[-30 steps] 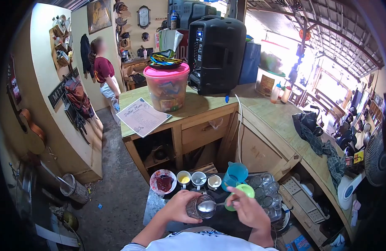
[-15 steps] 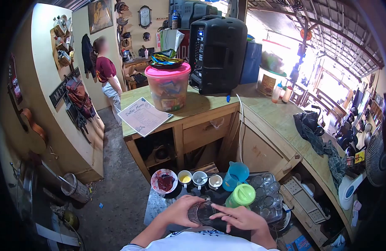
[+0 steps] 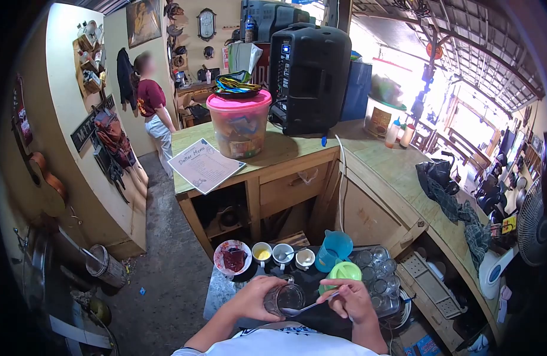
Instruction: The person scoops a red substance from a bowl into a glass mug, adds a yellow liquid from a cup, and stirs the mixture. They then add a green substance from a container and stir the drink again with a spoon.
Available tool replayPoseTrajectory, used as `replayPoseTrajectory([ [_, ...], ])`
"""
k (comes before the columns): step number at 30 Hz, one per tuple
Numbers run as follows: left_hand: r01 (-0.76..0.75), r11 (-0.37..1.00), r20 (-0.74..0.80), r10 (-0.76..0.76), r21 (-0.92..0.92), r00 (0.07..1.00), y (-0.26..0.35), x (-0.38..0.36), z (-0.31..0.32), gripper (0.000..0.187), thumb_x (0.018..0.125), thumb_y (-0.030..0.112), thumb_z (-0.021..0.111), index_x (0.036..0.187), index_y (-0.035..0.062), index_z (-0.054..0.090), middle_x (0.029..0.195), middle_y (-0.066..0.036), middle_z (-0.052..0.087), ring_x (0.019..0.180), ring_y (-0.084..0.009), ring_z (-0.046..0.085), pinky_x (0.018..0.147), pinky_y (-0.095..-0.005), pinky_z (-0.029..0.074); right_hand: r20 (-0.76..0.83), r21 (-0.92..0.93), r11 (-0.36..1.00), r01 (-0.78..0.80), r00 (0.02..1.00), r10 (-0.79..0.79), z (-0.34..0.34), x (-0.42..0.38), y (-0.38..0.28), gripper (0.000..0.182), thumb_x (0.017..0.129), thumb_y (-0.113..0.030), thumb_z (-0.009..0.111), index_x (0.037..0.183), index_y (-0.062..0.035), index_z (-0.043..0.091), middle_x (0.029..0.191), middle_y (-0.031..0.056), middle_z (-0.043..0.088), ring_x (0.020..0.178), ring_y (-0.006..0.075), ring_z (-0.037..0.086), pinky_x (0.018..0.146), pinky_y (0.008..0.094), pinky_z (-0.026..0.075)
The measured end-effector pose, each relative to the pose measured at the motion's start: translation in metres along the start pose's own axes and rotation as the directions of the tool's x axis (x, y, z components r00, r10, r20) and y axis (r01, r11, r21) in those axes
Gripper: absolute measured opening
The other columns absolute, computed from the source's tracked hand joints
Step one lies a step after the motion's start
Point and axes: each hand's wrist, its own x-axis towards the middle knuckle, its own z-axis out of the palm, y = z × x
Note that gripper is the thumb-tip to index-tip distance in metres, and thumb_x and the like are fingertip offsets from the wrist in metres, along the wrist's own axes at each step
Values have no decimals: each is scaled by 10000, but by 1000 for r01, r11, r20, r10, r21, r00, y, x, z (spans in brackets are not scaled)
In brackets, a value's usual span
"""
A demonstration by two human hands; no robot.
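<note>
My left hand [image 3: 252, 299] is wrapped round a clear glass [image 3: 283, 296], tilted with its mouth toward me. A metal spoon [image 3: 312, 306] reaches into the glass, its handle pinched in the fingers of my right hand [image 3: 351, 298]. Just beyond stand a bowl [image 3: 233, 241] with a dark red jelly-like block, a cup with yellow contents [image 3: 261, 261], a white cup [image 3: 281, 261] with a spoon in it, and a small cup with pale contents [image 3: 305, 258]. Behind my right hand are a green lidded pitcher [image 3: 345, 272] and a blue pitcher [image 3: 334, 248].
Several glasses [image 3: 377, 267] crowd a tray on the right. A wooden counter [image 3: 285, 150] rises ahead, carrying a menu sheet [image 3: 206, 166], a pink-lidded tub [image 3: 240, 127] and a black speaker [image 3: 312, 77]. A person [image 3: 152, 101] stands at the back left.
My right hand has drawn back to the right from beside the glass, and the spoon between its fingers now shows. The glass in my left hand is tilted more toward me.
</note>
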Motion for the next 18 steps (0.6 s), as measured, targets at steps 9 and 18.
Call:
replayPoseTrajectory([
  [9, -21, 998, -54, 24, 61, 998, 3, 3, -2, 787, 522, 390, 837, 1175, 32, 582, 1070, -116, 656, 1001, -266, 627, 939, -393, 405, -146, -69, 997, -33, 989, 22, 11, 9, 22, 431, 1027, -296, 404, 1224, 51, 566, 1017, 209, 686, 419, 27, 446, 514, 173, 420],
  [18, -24, 999, -46, 26, 45, 999, -3, 3, -3, 803, 515, 398, 839, 1175, 20, 582, 1071, -125, 653, 1000, -278, 622, 941, -392, 408, -141, -51, 997, 57, 988, -64, 16, 17, 18, 395, 1036, -285, 378, 1189, 14, 586, 912, 135, 705, 444, 31, 465, 454, 173, 403],
])
